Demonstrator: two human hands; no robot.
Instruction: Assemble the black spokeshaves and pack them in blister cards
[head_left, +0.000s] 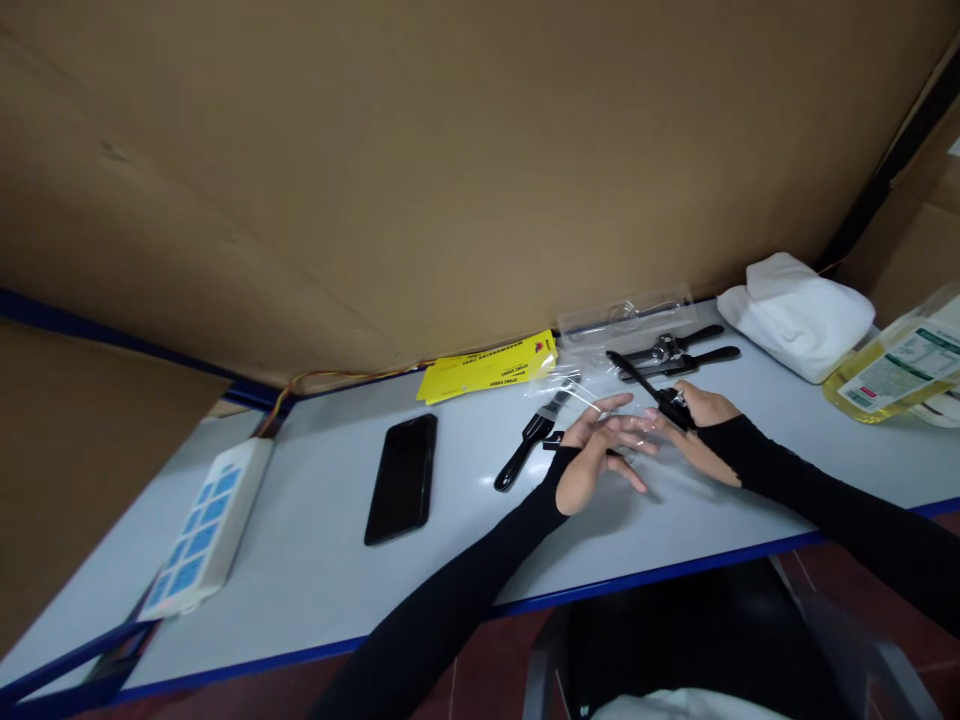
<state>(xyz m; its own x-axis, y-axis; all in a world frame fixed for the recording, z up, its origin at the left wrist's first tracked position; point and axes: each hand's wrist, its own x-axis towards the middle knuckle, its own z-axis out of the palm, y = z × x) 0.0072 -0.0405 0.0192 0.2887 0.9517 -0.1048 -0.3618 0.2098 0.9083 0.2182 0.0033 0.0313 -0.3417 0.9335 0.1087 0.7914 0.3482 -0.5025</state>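
Observation:
My left hand [600, 445] hovers over the pale table [315, 560] with its fingers stretched out and spread, touching a clear plastic bag [600, 400]. My right hand [694, 425] is closed around a black-handled tool [652, 388] that points up and to the left, its end at the bag. Both arms wear black sleeves. Another black-handled tool [529, 442] lies just left of my left hand. Two more black tools [675, 355] lie behind my hands.
A black phone [403, 477] lies left of centre. Yellow packaging cards [487, 368] lie by the cardboard wall [450, 150]. A white box with blue squares [206, 525] sits at the left edge. White cloth [799, 312] and a yellowish packet [896, 372] lie right.

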